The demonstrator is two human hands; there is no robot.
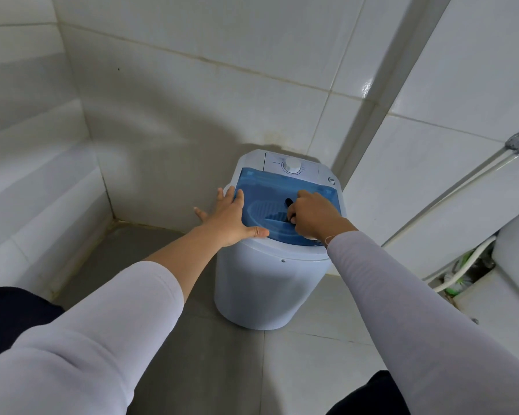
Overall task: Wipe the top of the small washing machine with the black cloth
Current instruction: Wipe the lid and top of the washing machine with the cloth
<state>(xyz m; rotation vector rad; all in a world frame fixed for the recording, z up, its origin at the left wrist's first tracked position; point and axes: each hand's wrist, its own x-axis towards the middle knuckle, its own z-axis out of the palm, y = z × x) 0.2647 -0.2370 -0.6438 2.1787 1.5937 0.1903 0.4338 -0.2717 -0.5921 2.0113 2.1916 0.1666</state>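
From the head camera, the small white washing machine (270, 283) stands on the floor by the tiled wall. The left hand (231, 218) lies flat with fingers spread at the blue lid's (270, 187) 9 o'clock edge. The right hand (313, 215) is curled tight around the black cloth (289, 206) at the lid's 3 o'clock side.
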